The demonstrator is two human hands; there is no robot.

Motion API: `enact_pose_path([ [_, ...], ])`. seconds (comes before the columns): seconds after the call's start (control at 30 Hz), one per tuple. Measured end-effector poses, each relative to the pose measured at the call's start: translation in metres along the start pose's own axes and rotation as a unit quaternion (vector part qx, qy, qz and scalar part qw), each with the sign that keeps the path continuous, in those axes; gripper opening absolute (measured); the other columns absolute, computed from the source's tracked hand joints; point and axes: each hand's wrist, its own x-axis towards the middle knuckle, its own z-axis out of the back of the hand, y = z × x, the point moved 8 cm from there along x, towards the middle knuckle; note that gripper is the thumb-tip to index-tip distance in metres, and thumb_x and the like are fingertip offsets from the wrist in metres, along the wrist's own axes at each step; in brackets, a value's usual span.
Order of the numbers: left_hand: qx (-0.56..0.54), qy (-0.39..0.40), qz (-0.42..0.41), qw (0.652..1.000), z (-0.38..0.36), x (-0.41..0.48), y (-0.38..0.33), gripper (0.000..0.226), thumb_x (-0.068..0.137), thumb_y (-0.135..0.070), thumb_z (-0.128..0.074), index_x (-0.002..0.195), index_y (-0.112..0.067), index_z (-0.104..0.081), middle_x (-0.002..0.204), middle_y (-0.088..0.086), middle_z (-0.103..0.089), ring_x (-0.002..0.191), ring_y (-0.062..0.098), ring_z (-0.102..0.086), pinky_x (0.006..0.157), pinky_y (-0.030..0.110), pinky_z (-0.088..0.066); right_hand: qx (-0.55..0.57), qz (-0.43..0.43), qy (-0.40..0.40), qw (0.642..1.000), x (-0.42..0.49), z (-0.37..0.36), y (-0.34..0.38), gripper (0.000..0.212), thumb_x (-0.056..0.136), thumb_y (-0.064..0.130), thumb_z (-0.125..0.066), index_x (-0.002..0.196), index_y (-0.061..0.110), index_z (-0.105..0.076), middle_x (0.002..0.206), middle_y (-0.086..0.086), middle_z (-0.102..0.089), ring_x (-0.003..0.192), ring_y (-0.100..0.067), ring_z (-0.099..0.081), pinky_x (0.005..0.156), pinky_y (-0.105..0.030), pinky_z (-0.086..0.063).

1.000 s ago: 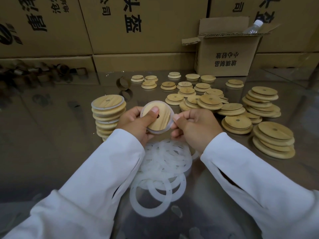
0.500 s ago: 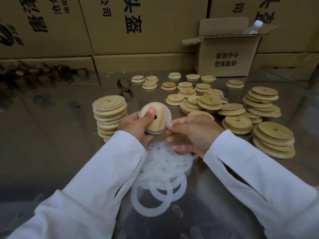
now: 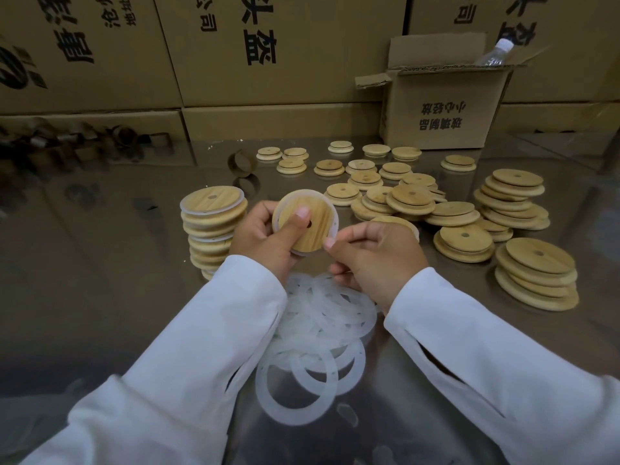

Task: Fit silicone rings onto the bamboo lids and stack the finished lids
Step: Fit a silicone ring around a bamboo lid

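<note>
Bamboo lid (image 3: 318, 209) is being held up off the counter (image 3: 100, 280), above its middle and just over the loose silicone rings (image 3: 322, 317) that are lying toward the near edge. The left hand (image 3: 261, 236) is gripping it, with the thumb pressing across the wood beside the small hole and the fingers curling behind. A silicone ring (image 3: 334, 217) is sitting around the lid's rim. The right hand (image 3: 382, 256) is reaching in with its fingers curled, one fingertip (image 3: 330, 244) touching the ring's edge. Whether it is pinching the ring or only pressing it, I cannot tell.

The likeliest fault is the ring seating unevenly. Part of the rim is lying hidden under the left hand, so a stretch of silicone could be riding up there unnoticed and peeling off later. Pulling hard on one side could twist the ring or spring it off the opposite side. The lid is depending on one hand's grip, so a hard push from the right could be knocking it down onto the rings. The finished stack (image 3: 209, 226), just beside the left hand toward the counter's left edge, is standing tall with its lids slightly offset. A careless placement or a brushing sleeve could be toppling it.
</note>
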Motion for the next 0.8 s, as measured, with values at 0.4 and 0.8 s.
enact_pose_path([
  [0.4,-0.150,-0.007,0.120,0.981,-0.001,0.003,0.016,0.008,0.087,-0.008,-0.056,0.083,-0.002,-0.055,0.078,0.012,-0.062,0.066,0.017,-0.066,0.051,0.028,-0.056,-0.049,0.037,0.025,0.998,-0.004,-0.004,0.010,0.013,0.082,0.003,-0.065,0.077,0.014,-0.061,0.061,0.000,-0.062,0.038,0.000,-0.054,0.045,-0.012,-0.048],
  [0.8,-0.125,-0.013,0.134,0.983,0.000,0.002,0.019,0.010,0.087,-0.010,-0.057,0.081,-0.001,-0.055,0.081,0.014,-0.063,0.074,0.023,-0.064,0.055,0.034,-0.058,-0.069,-0.034,0.016,0.997,0.000,-0.001,0.001,0.012,0.081,0.004,-0.063,0.074,0.014,-0.064,0.038,0.007,-0.054,0.031,-0.001,-0.048,0.042,-0.015,-0.047],
])
